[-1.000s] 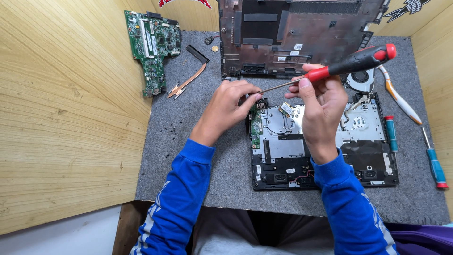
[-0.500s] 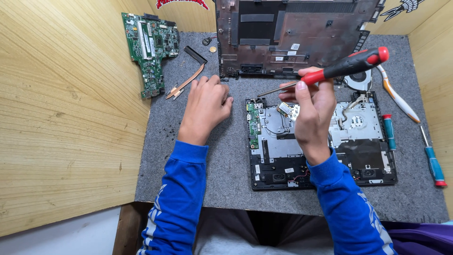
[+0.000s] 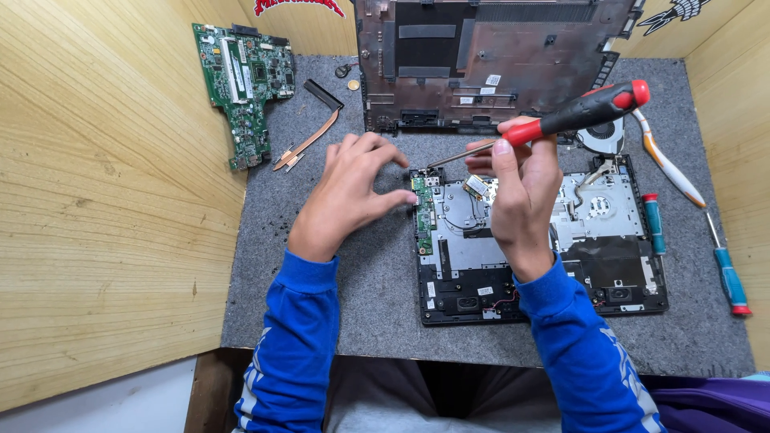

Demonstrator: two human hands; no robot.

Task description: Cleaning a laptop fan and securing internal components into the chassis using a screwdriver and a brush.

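Hands (image 3: 353, 192) on rubbery red-black screwdriver (image 3: 561, 120)

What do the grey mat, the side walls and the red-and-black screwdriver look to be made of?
Mat: probably felt or similar fabric, matte and fuzzy, with a speckled grey surface. Walls: wood or a wood-look panel, pale yellow with visible grain lines and a light sheen. Screwdriver, held in the right hand: handle looks like smooth red plastic with a black, possibly rubbery section; the thin shaft looks like bare metal.

Left hand (image 3: 353, 192) curled, palm down; right hand (image 3: 521, 192) raised, fingers closed.
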